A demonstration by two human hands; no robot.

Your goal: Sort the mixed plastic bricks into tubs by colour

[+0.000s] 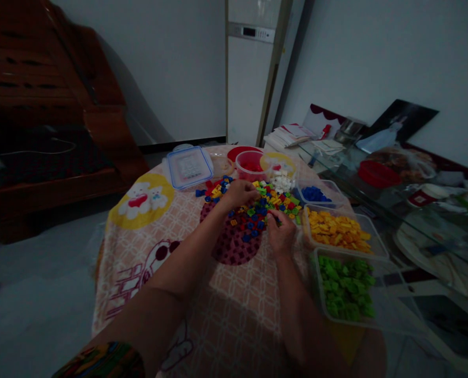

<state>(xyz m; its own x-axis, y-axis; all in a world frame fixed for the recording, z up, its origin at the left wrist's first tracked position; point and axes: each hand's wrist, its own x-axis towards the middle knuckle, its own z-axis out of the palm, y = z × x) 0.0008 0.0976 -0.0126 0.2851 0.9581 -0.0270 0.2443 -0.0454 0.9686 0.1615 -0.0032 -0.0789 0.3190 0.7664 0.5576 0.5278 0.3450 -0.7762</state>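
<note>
Mixed small blocks (253, 223) in red, blue, yellow and green lie in a loose pile on the table. Over the pile's upper left part is my left hand (242, 193), its fingers bent and pressed together; what they hold is hidden. My right hand (281, 228) is at the pile's lower right edge, closed in a pinch, with something too small to name at the fingertips. White blocks (281, 182) sit behind the pile. Clear boxes at the right hold blue blocks (315, 194), yellow blocks (336, 230) and green blocks (346, 287). A round tub (251, 164) contains red pieces.
A blue-rimmed lid (190, 167) rests on the patterned tablecloth (171, 215) at the back left. Along the right runs a glass table (375, 210) with papers (289, 135), a cup (426, 195) and bags. A wooden bench (61, 105) stands at the left.
</note>
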